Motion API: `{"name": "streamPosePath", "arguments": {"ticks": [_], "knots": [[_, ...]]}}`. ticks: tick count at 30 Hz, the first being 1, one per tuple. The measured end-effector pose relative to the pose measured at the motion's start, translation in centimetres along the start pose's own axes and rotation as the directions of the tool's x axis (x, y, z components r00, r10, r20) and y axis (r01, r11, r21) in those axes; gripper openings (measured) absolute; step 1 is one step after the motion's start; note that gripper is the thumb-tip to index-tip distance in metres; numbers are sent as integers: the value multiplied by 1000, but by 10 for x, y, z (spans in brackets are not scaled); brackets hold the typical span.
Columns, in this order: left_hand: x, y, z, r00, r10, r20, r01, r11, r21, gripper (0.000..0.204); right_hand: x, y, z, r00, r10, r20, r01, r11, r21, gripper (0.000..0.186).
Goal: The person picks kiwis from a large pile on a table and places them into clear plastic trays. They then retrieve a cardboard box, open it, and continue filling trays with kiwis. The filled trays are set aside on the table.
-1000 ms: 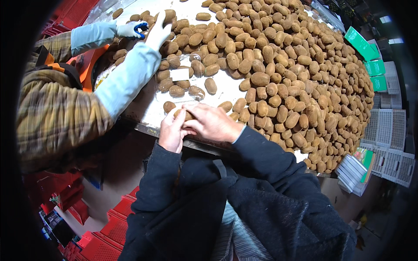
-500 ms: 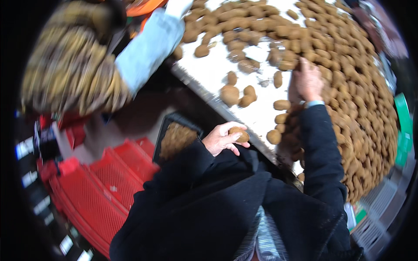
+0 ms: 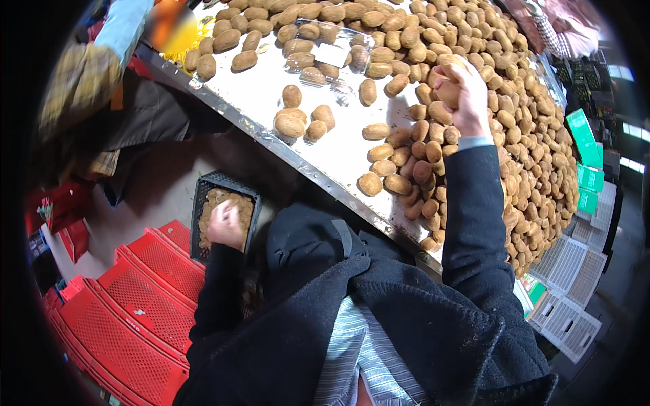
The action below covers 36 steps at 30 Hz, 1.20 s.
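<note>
My right hand (image 3: pixel 472 101) is closed around a kiwi (image 3: pixel 447 93) at the near edge of the big kiwi heap (image 3: pixel 521 135). Over a black plastic crate (image 3: pixel 254 220), my left hand (image 3: pixel 227 222) is smeared by motion, and its fingers do not show clearly. Brown kiwis or similar brown contents (image 3: pixel 215 197) lie in that crate. Between the heap and the table edge, a small group of kiwis (image 3: pixel 290 124) rests on the white tabletop (image 3: pixel 264 95). Beyond them lies a clear plastic pack (image 3: pixel 332 54) with kiwis in it.
A metal-edged table rim (image 3: pixel 271 152) runs diagonally before me. Red perforated crates (image 3: pixel 128 304) stand at lower left, grey crates (image 3: pixel 569 271) and green boxes (image 3: pixel 588 162) at right. A co-worker's sleeve (image 3: pixel 125 30) and orange glove (image 3: pixel 169 27) are at upper left.
My left hand has moved from the table edge, where it held a kiwi, down left to the black crate. My right hand has lifted a kiwi at the heap. The co-worker's arm has shifted left.
</note>
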<state>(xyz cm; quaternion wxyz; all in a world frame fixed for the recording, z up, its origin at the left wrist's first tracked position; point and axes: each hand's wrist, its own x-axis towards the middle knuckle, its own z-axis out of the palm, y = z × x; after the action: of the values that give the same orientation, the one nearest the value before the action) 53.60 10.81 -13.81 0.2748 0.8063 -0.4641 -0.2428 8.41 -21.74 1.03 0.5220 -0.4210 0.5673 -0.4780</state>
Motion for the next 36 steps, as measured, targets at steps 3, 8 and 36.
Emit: {"name": "streamPosePath", "arguments": {"ticks": [3,8,36], "knots": [[1,120,20,942,320,104,-273,907,-320,13,-54,-22,-11,997,24,67,-44,950,311,34],[1,228,81,589,769,248,-691,639,-339,33,-138,-5,-23,988,65,141,-109,937,333,37],[20,244,135,534,533,656,-568,801,-189,27,-203,79,8,914,312,259,251,68,-966,18]]}}
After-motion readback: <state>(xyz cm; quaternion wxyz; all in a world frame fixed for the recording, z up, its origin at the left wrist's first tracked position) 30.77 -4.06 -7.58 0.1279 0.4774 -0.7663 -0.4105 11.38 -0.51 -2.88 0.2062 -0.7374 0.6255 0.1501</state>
